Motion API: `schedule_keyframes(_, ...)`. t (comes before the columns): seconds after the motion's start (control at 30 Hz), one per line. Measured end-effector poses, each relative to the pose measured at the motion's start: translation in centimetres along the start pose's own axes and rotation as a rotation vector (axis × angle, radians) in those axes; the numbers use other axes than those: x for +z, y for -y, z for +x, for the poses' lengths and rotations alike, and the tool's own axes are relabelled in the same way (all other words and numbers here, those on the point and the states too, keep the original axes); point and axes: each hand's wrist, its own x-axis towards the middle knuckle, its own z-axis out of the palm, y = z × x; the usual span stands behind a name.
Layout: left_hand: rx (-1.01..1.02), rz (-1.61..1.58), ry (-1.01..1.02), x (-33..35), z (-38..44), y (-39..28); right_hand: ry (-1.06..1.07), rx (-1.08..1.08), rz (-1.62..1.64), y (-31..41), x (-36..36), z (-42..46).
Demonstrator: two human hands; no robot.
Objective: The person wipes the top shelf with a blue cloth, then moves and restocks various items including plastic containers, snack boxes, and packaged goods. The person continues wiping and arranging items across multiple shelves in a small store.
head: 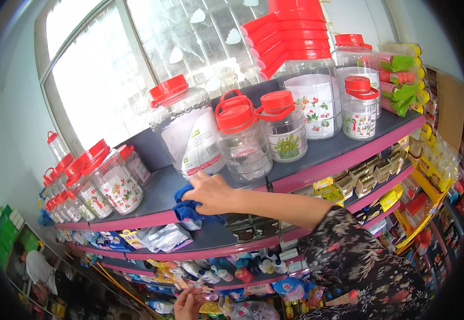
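My right hand (pixel 212 194) holds a blue cloth (pixel 186 204) against the front edge of the top shelf (pixel 156 192), just below a large clear plastic jar (pixel 188 132) with a red lid. To the right of that jar stand smaller red-lidded jars with handles (pixel 244 148) and another small jar (pixel 284 132). Low in the picture is my left hand (pixel 190 304), its fingers bent close together in front of the lower shelves; whether it holds something small cannot be told.
More red-lidded jars (pixel 116 184) line the shelf's left end. Stacked red plastic scoops or dippers (pixel 296 36) rest on a big jar (pixel 316 100) at the right, near rolled bags (pixel 400 76). Packaged goods (pixel 168 238) fill lower shelves. A person (pixel 39 268) is at the lower left.
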Motion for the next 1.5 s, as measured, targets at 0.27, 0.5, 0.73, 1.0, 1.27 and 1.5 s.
schedule_keyframes(0.27, 0.399, 0.28, 0.204, 14.7, 7.2, -6.6, -0.52, -0.039, -0.53, -8.2, -9.2, -2.7)
schedule_keyframes(0.5, 0.666, 0.402, 0.197, 24.8, 14.8, -8.6, -0.278, 0.292, 0.054, -9.5, -6.5, -14.9)
schedule_keyframes(0.73, 1.002, 0.664, -0.163, 28.2, 21.2, -11.9, -0.898, 0.109, -0.081, -9.4, -15.5, -2.3)
schedule_keyframes(1.0, 1.029, 0.57, -0.113, 33.2, 24.8, -8.1, -0.348, 0.533, -0.136, -12.6, -11.5, 4.6)
schedule_keyframes(1.27, 1.073, 0.645, -0.034, 32.7, 27.8, -7.0, -0.619, 0.298, -0.045, -9.1, -11.4, -2.1)
schedule_keyframes(1.5, 1.011, 0.79, -0.111, 30.9, 25.2, -8.0, -0.705, 0.512, -0.225, -12.3, -18.0, -20.5)
